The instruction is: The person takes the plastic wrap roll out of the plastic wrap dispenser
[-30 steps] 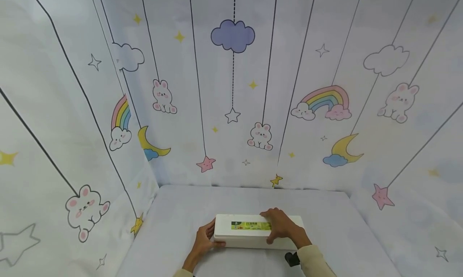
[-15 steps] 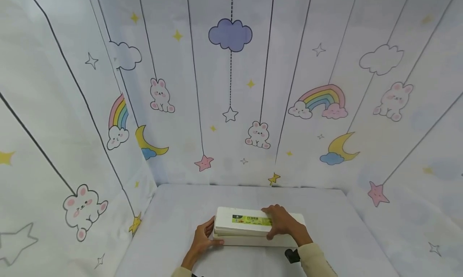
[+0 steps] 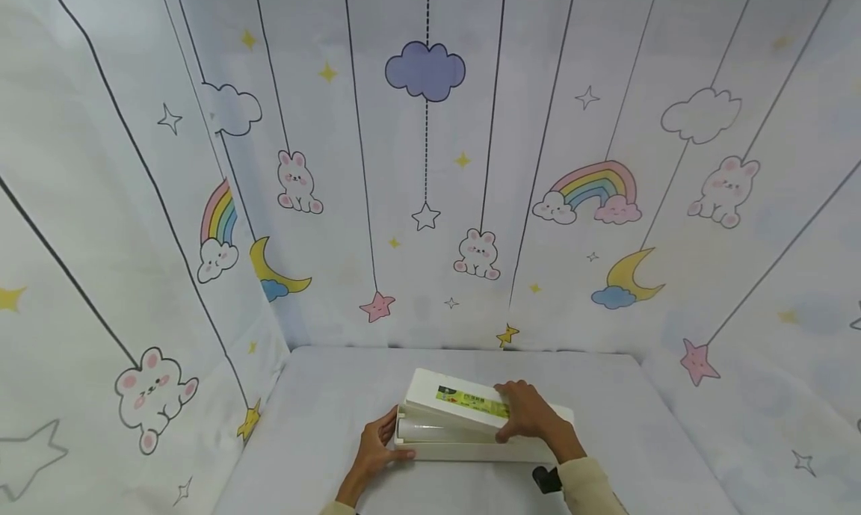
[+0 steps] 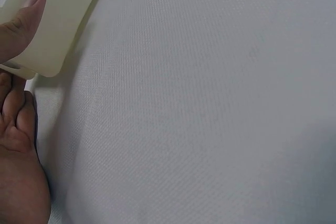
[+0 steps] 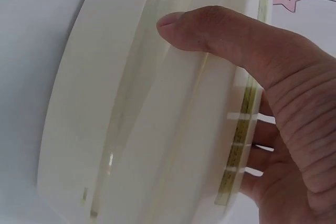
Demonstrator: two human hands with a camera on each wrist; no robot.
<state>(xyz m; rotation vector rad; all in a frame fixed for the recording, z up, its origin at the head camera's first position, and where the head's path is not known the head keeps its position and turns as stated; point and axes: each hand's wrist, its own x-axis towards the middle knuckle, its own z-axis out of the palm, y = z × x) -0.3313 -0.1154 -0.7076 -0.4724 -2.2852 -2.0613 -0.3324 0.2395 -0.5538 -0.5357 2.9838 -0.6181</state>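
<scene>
A person at a white-covered table (image 3: 336,384) holds a long white box (image 3: 471,453) part-open, its lid (image 3: 422,386) tipped up at the left end and sloping down toward the right. The right hand (image 3: 531,416) has the lid from above, right of its middle, thumb on the near edge and the other fingers reaching over the top; its grip spans the lid's width, neither pinched narrow nor free. The left hand (image 3: 374,451) grips the left end of the box's lower part, thumb along the front wall, just beside the lid's raised end. What matters most here, to judge by the scene, is the angle between the two pieces: the box's long axis runs left to right across the person's front, and the lid slants over it, the gap widest by the left hand and narrowing toward the right. Whether the lid's right end touches the box is hidden by the right hand. The right hand already has the lid, so it is the nearer of the two. The box sits near the front of the table, smooth, pale and squared, with a slight shine. A yellow-green label (image 3: 464,400) runs lengthwise along the lid, its print too small to read. In the gap lies a pale, glossy roll (image 3: 430,431), parallel to the box; it looks like wrapping film, though that is a guess.
</scene>
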